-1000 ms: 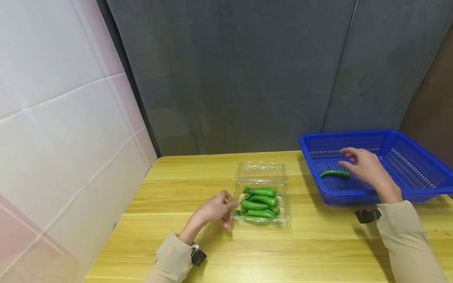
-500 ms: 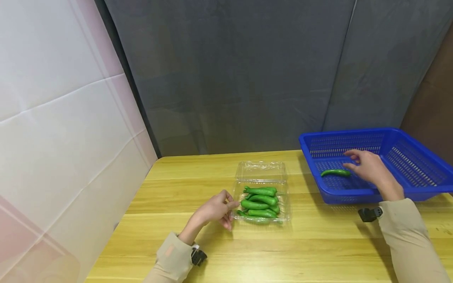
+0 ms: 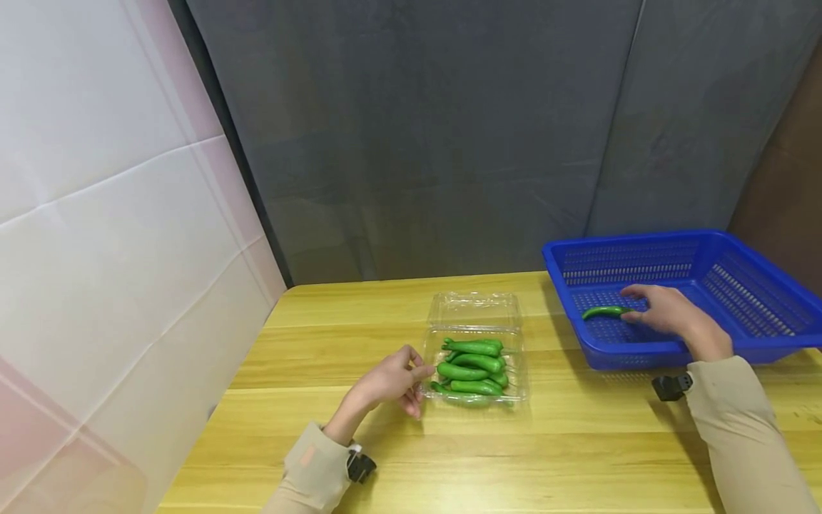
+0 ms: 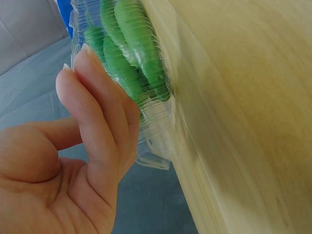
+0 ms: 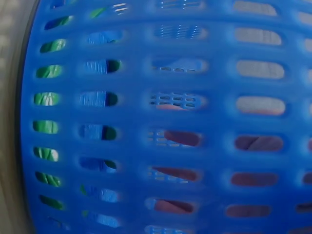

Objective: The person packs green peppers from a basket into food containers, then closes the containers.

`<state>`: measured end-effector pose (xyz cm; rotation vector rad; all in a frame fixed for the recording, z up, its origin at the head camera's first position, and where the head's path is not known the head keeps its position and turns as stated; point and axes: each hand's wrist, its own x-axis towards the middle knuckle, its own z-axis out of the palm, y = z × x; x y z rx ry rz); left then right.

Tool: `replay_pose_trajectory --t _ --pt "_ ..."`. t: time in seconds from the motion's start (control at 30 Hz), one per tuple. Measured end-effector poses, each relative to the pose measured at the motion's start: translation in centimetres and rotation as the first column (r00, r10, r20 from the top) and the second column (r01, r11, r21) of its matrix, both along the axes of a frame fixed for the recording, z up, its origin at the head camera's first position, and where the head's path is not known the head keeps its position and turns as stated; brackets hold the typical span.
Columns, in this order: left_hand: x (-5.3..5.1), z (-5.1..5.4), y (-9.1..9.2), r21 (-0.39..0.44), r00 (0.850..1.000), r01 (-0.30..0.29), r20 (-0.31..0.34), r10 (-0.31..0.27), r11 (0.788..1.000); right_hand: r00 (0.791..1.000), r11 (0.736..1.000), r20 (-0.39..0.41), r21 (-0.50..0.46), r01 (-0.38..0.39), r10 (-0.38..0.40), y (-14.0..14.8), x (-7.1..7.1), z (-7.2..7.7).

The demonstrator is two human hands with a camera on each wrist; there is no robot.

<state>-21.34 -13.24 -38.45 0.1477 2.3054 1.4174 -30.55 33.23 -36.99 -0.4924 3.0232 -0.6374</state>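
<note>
My left hand (image 3: 393, 378) holds the left edge of a clear plastic clamshell box (image 3: 475, 332), its thumb at the rim. Several green chili peppers (image 3: 478, 364) lie in the box, whose lid is flipped back. In the left wrist view, the curled fingers (image 4: 100, 105) overlap the ribbed wall of the box. Inside a blue plastic basket (image 3: 648, 348), my right hand (image 3: 671, 314) is over the stem end of a single green chili pepper (image 3: 602, 312), thumb and fingers spread apart. The basket's slotted wall (image 5: 131, 126) fills the right wrist view and largely hides that hand.
The box and basket stand on a wooden table (image 3: 308, 343), with wood showing between them. A dark grey curtain (image 3: 437, 143) hangs behind the table, and a pale fabric panel (image 3: 115, 235) stands at its left.
My right hand first shifted slightly right above the basket, then lowered to the pepper, its thumb now covering the pepper's right end. My left hand and the clamshell box stay in place.
</note>
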Motion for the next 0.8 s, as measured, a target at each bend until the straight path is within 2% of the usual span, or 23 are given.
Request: replay_pose_trajectory --t 0.17,0.27,0.63,0.8 --pt "0.05 0.03 0.00 -0.001 1.000 -0.003 -0.004 0.003 1.000 0.996 0.997 0.076 0.055 -0.055 0.051 0.05 -0.08 -0.03" --pt "0.03 0.07 -0.01 -0.004 1.000 -0.001 -0.004 0.001 1.000 0.993 0.994 0.095 0.074 -0.080 0.073 0.09 -0.07 0.08" --pt "-0.19 0.03 -0.12 -0.008 1.000 0.001 0.003 -0.001 1.000 0.991 0.992 0.103 0.085 -0.091 0.082 0.02 -0.03 0.41" --pt "-0.17 0.03 -0.11 -0.007 1.000 0.000 0.002 0.000 1.000 0.987 0.991 0.144 0.103 -0.087 0.072 -0.12 -0.05 0.49"
